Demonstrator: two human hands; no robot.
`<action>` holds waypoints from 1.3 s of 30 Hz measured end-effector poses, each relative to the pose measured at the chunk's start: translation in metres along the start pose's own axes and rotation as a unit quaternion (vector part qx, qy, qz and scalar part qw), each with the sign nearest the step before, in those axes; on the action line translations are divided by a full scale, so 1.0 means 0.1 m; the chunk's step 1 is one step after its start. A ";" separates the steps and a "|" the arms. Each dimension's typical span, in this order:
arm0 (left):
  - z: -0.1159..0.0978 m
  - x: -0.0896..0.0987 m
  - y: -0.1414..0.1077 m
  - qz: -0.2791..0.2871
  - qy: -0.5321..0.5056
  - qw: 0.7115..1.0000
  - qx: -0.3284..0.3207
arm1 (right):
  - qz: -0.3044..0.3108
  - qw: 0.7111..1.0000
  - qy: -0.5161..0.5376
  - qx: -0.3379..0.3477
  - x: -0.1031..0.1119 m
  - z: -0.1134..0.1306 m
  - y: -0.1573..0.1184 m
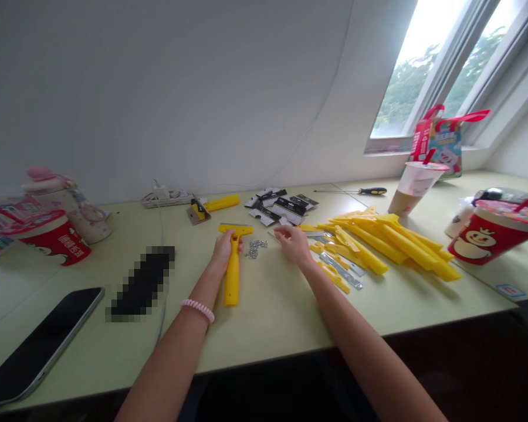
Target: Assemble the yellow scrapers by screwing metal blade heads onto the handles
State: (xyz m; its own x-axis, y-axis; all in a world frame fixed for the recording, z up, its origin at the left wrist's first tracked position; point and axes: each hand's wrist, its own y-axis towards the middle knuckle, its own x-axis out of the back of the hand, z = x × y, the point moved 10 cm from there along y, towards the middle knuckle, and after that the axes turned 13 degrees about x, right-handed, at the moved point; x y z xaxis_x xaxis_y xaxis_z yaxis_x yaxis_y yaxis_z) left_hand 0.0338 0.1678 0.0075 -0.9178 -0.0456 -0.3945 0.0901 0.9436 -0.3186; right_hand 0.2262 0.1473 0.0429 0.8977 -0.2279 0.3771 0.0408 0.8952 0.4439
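Note:
My left hand (223, 252) is closed around a yellow scraper (232, 275), just below its wide head. The scraper's handle points toward me, and a strip along the far edge of its head looks grey. Beside it on the table lies a small pile of silver screws (257, 248). To the right of the screws, my right hand (293, 241) has its fingers pinched together, with a thin metal rod (271, 235) sticking out to the left. Close by on its right are flat metal blades (345, 275) and small yellow plastic pieces (334, 276).
Yellow scraper handles (396, 240) are heaped on the right. Black-and-white cards (286, 208), a boxed yellow tool (199, 210) and a screwdriver (372, 191) lie toward the wall. Drink cups (488, 234) stand rightward; phones (44, 334), a red cup (66, 237) and a bottle (77, 205) are leftward.

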 end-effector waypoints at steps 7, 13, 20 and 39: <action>0.05 0.09 0.01 -0.035 0.042 0.998 0.014 | 0.092 0.944 -0.286 0.140 -0.27 0.28 -0.09; 0.07 -0.02 -0.02 -0.015 0.064 0.998 0.013 | 0.096 0.930 -0.332 0.123 -0.32 0.25 -0.08; 0.14 -0.14 -0.04 0.016 0.078 0.997 0.021 | 0.094 0.941 -0.310 0.101 -0.34 0.20 -0.06; 0.53 -0.73 -0.37 0.186 0.230 0.953 0.066 | 0.068 0.995 0.048 0.046 -0.21 0.25 -0.03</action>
State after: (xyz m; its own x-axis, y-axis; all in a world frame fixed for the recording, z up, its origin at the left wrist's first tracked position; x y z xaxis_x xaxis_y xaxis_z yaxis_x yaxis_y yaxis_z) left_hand 0.1177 0.1191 0.0024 -0.8828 0.4609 -0.0908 0.4618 0.8159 -0.3480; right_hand 0.1963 0.1401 0.0542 0.9306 -0.0656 0.3602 -0.1197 0.8752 0.4687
